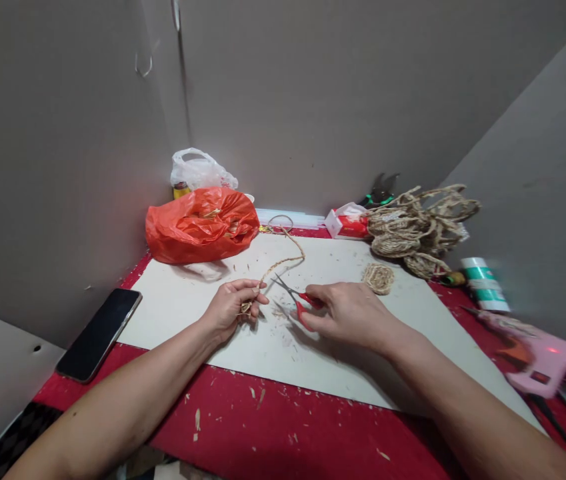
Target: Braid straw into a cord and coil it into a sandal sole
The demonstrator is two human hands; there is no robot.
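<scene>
My left hand [233, 305] pinches the near end of a jute cord [283, 262] that runs back across the white board [323, 347] toward an orange bag. My right hand [345, 313] grips small red-handled scissors [297, 297], blades apart and pointing left at the cord just beside my left fingers. A small coiled jute disc [379, 277] lies on the board just beyond my right hand.
An orange plastic bag [201, 223] and a white bag [200, 170] sit at the back left. A black phone [99, 333] lies left. A jute rope bundle [417, 227], tape roll [483, 283] and pink glue gun [547, 360] are right. Grey walls enclose the red table [283, 433].
</scene>
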